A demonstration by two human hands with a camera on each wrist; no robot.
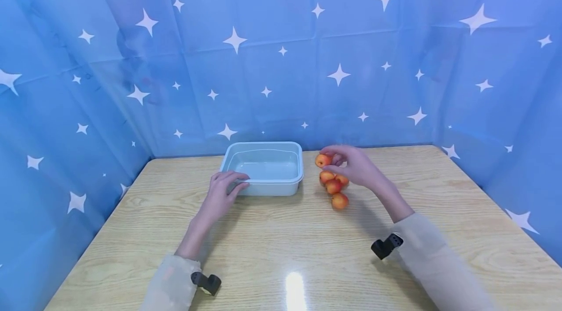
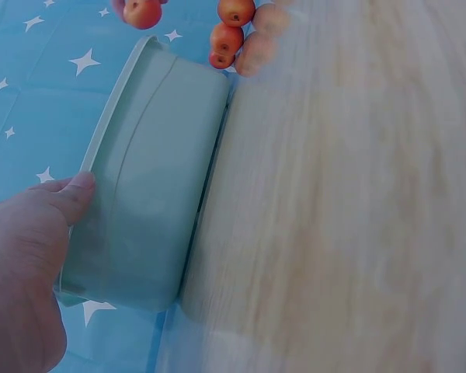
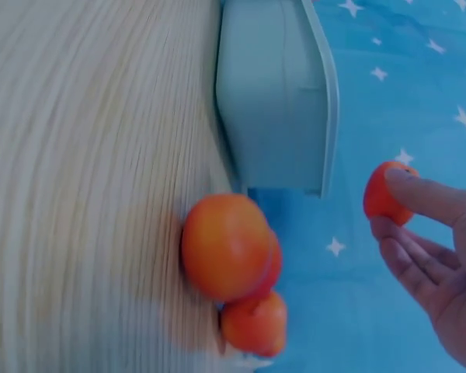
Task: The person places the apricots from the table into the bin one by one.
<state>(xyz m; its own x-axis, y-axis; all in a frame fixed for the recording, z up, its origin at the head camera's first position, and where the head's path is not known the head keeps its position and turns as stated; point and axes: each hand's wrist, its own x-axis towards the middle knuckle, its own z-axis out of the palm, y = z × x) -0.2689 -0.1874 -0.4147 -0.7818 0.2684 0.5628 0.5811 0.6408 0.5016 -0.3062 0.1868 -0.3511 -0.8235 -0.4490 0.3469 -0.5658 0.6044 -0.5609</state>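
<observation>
A pale blue-green plastic tub (image 1: 274,188) stands on the table toward the back, with nothing visible inside. My left hand (image 1: 225,189) grips its near left rim, the thumb (image 2: 78,194) outside the wall and the fingers reaching over the edge. To the right of the tub, my right hand (image 1: 353,167) pinches a small orange-red apple (image 3: 386,194) between thumb and fingertips, held above the table. Just below that hand, several similar apples (image 1: 340,201) lie close together on the wood. In the right wrist view, one apple (image 3: 225,247) partly covers another.
The light wood table (image 1: 272,242) has a bright glare spot near its front. A blue curtain with white stars (image 1: 281,81) hangs along the back and both sides. A small black camera sits on the left wrist (image 1: 206,283) and on the right wrist (image 1: 386,246).
</observation>
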